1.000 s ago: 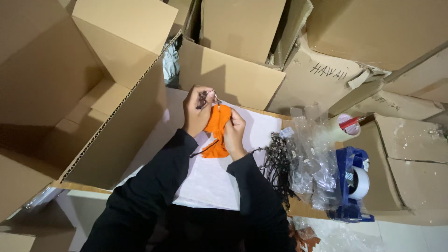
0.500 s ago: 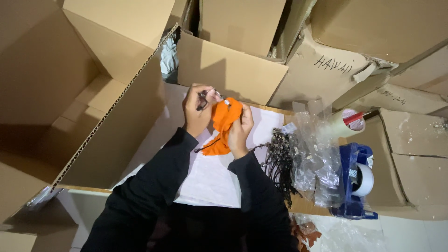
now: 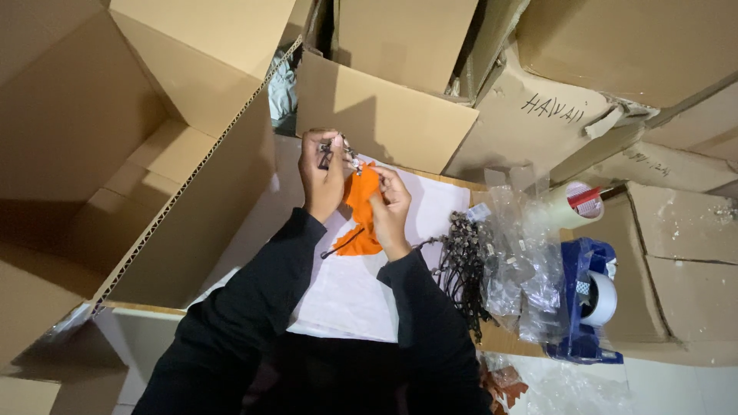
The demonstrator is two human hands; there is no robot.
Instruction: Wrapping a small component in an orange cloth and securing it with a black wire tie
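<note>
Cardboard boxes (image 3: 384, 115) ring a white sheet (image 3: 346, 292); left hand (image 3: 321, 175) pinches a small metal charm (image 3: 338, 150), right hand (image 3: 390, 207) pinches orange pouch (image 3: 361, 207) w/ mouth up, prob. for loading.

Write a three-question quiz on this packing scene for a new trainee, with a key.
1. True or false: the right hand is holding the orange pouch.
2. What does the left hand pinch near the pouch's top?
A. a roll of tape
B. a small beaded item on a dark cord
C. a pair of scissors
3. Fill in: the blue tape dispenser stands to the ____ of the heap of dark beaded cords.

Key:
1. True.
2. B: the beaded item is between the left hand's fingers.
3. Right; the clear plastic bags lie between them.
</note>
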